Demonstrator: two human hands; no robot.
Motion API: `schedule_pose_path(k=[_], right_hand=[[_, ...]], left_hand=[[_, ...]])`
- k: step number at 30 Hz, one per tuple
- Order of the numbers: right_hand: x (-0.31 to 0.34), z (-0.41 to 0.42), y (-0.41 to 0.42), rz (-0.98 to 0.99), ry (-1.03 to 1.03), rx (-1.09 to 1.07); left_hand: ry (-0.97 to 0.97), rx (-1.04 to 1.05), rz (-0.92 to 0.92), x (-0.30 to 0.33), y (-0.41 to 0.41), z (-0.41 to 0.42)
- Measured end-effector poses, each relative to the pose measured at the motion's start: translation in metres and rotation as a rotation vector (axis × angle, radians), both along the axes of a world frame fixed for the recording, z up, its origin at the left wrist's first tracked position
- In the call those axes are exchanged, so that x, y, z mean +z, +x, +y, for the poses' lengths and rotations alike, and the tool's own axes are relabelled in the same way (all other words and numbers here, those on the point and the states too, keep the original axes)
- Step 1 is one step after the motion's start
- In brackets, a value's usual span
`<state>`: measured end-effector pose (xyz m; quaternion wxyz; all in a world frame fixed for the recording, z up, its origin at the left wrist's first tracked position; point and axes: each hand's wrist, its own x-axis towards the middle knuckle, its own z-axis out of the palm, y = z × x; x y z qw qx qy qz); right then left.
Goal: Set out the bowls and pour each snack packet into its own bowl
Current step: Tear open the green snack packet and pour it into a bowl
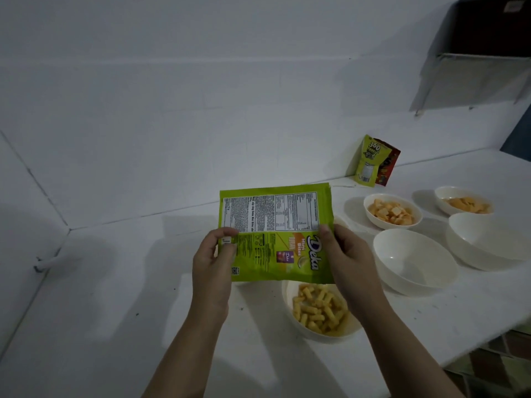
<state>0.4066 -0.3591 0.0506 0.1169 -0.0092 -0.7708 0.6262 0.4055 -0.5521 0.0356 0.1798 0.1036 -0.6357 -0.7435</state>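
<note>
I hold a flat green Deka snack packet (275, 234) up above the counter, its printed back facing me. My left hand (214, 259) pinches its left edge and my right hand (346, 254) pinches its right edge. Just below the packet sits a white bowl (288, 294) filled with yellow tube-shaped snacks. Two bowls with orange square snacks stand farther back, one (370, 202) in the middle and one (442, 193) at the right. Two white bowls (413, 262) (488, 239) hold nothing.
Two more packets, a green one (369, 160) and a red one (389, 165), lean against the white wall at the back. The white counter (115, 297) ends in an edge at the right, above a tiled floor (488, 366). A dark shelf (485, 38) hangs top right.
</note>
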Motion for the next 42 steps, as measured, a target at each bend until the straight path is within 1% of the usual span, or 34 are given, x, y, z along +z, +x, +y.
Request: schedule_pose_path(k=[5, 8, 10, 15, 22, 28, 32, 35, 39, 42], right_hand=[[0.008, 0.032, 0.005, 0.137, 0.01, -0.11], [0.009, 0.072, 0.01, 0.209, -0.015, -0.171], [0.01, 0.103, 0.013, 0.255, -0.044, -0.21], [0.018, 0.198, 0.024, 0.312, -0.174, -0.276], [0.019, 0.344, 0.04, 0.348, -0.188, -0.393], [0.009, 0.451, 0.066, 0.309, -0.168, -0.555], [-0.003, 0.512, 0.087, 0.262, -0.194, -0.701], [-0.019, 0.552, 0.101, 0.223, -0.177, -0.809], [-0.048, 0.611, 0.118, 0.148, -0.187, -0.958], [-0.068, 0.65, 0.125, 0.073, -0.148, -1.051]], left_hand=[[-0.013, -0.075, 0.033, 0.008, 0.0, 0.034], [-0.048, -0.143, 0.06, 0.012, -0.002, 0.071], [-0.054, -0.15, 0.088, 0.014, -0.006, 0.1], [-0.042, -0.16, 0.105, 0.018, -0.01, 0.199], [-0.058, -0.275, 0.117, 0.012, -0.014, 0.357], [-0.098, -0.423, 0.096, -0.003, -0.015, 0.474], [-0.145, -0.583, 0.09, -0.006, -0.012, 0.546], [-0.173, -0.699, 0.093, -0.015, -0.014, 0.591], [-0.239, -0.864, 0.055, -0.037, -0.015, 0.665], [-0.277, -0.968, 0.018, -0.055, -0.018, 0.714]])
